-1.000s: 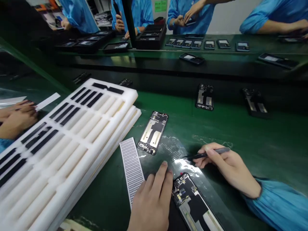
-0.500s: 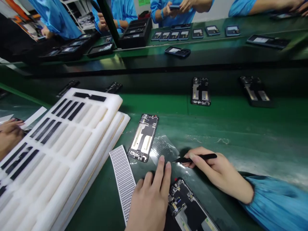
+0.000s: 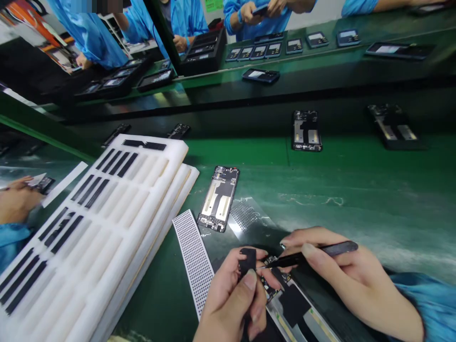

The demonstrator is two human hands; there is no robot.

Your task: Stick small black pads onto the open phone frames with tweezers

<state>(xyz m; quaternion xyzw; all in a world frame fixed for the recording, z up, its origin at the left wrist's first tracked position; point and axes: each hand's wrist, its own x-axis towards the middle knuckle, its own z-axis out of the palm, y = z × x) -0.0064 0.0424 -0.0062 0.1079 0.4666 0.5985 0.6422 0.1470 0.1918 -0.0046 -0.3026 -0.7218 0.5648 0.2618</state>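
Note:
My left hand (image 3: 231, 299) pinches a small black flat piece (image 3: 247, 260) between thumb and fingers; whether it is joined to the phone below is hidden. In my right hand (image 3: 349, 270) is a pair of black tweezers (image 3: 335, 249), its tip at the edge of that piece. Partly covered by both hands lies an opened phone (image 3: 294, 304) with its circuit board showing. Beyond them are a clear sheet with small dots (image 3: 245, 213) and a second opened phone (image 3: 219, 197). A white strip with rows of dark dots (image 3: 192, 256) lies beside my left hand.
Stacked white foam trays (image 3: 142, 199) with black strips in their slots stand at left. Two opened phones (image 3: 307, 130) (image 3: 394, 126) lie farther back. Behind a raised green ledge (image 3: 213, 95), co-workers in blue handle phones. Another person's hand (image 3: 17, 202) is at far left.
My left hand has left the clear sheet and now pinches the black piece over the near phone. The tweezers have moved from the sheet down to that piece.

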